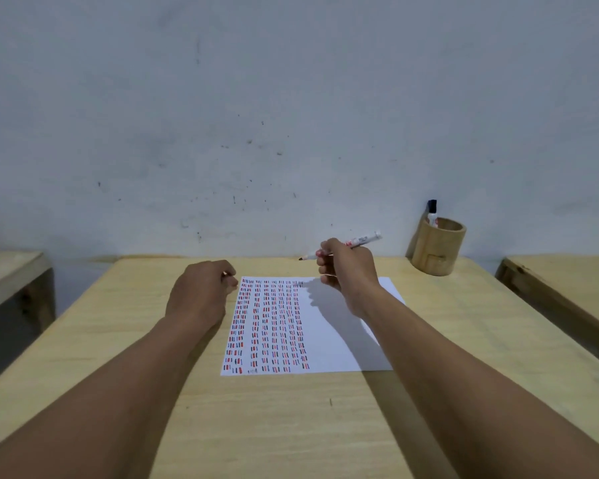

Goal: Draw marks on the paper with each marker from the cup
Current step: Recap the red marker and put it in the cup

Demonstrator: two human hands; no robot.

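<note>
Head view: white paper sheet (332, 326) on pale wooden bench (291, 420), left half filled with red, black, blue dashes, right half blank. Right hand (346, 267) fingers clamped on uncapped white marker (343, 246) above it. Left hand (203, 292) fisted, contents unclear. Round bamboo cup (436, 248) holds one black-capped marker (432, 212).

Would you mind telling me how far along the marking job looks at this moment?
Done: the left half of the paper is filled with columns of short red and dark marks. In hand: the right hand holds an uncapped marker, tip lifted above the sheet's top edge; the left hand rests closed beside the paper. Left: the right half is blank, and one marker stands in the wooden cup.
</note>
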